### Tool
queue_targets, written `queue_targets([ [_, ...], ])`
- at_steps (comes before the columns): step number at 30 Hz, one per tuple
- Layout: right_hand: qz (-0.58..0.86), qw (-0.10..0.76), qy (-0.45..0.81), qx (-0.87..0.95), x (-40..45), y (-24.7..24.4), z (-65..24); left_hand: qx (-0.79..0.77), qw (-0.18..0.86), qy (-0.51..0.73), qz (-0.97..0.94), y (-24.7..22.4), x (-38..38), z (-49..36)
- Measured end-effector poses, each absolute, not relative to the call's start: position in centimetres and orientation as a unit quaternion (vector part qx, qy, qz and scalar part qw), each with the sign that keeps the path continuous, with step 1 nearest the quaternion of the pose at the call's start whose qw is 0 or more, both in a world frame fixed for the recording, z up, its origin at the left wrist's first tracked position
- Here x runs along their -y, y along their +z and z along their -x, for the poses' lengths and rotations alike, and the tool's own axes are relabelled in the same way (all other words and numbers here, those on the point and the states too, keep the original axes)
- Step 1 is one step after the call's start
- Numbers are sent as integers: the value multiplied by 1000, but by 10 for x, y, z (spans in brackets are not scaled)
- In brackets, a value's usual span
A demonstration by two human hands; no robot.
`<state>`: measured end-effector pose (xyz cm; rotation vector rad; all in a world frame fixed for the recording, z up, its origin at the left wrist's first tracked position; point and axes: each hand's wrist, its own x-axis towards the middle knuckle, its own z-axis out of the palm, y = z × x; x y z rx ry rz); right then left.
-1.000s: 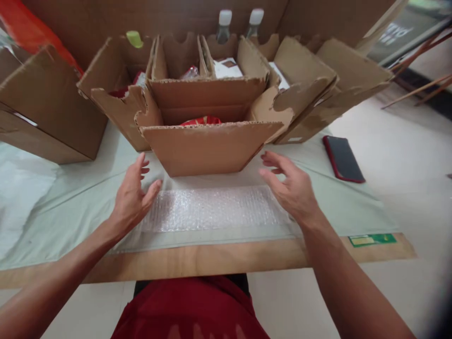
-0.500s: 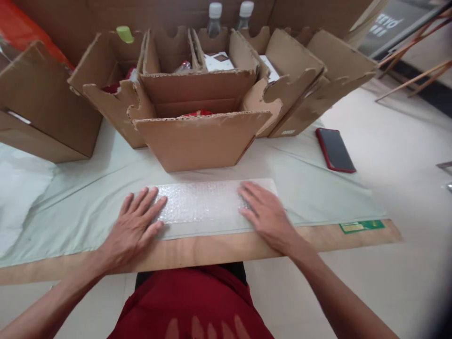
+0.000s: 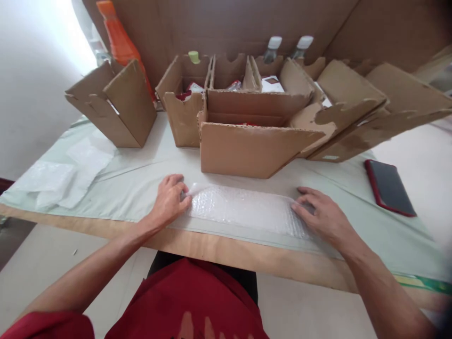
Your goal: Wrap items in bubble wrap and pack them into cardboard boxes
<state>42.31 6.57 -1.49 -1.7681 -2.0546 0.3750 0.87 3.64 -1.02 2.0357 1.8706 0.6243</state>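
Observation:
A strip of clear bubble wrap (image 3: 243, 209) lies along the front of the cloth-covered table. My left hand (image 3: 170, 197) has its fingers closed on the strip's left end, with thumb and forefinger pinched at the upper corner. At the other end, my right hand (image 3: 319, 213) pinches the right edge between thumb and curled fingers. The bubble wrap looks slightly raised at both held ends. Just behind the strip stands an open cardboard box (image 3: 254, 149) with something red inside, mostly hidden by its front wall.
More cardboard bins (image 3: 189, 117) stand in a row behind. Other clear wrap sheets (image 3: 52, 181) lie at the left, before a separate cardboard box (image 3: 130, 108). An orange bottle (image 3: 123, 40) is behind that. A dark phone with a red case (image 3: 390, 187) rests on the right.
Both hands lay flat on the bubble wrap; now their fingers are curled and grip its ends. The view has turned left, showing more wrap sheets and the orange bottle.

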Motion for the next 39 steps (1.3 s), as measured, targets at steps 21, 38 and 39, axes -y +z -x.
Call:
queue_targets([
  [21,464,180,620,606,55,-1,-226,-605,53,220,-763,44,-97,52],
  [38,467,371,629,498,40,6,-219,-675,309,342,-576,-8,41,15],
  [39,480,369,562,563,41,7,-222,-680,307,332,-576,-8,38,16],
])
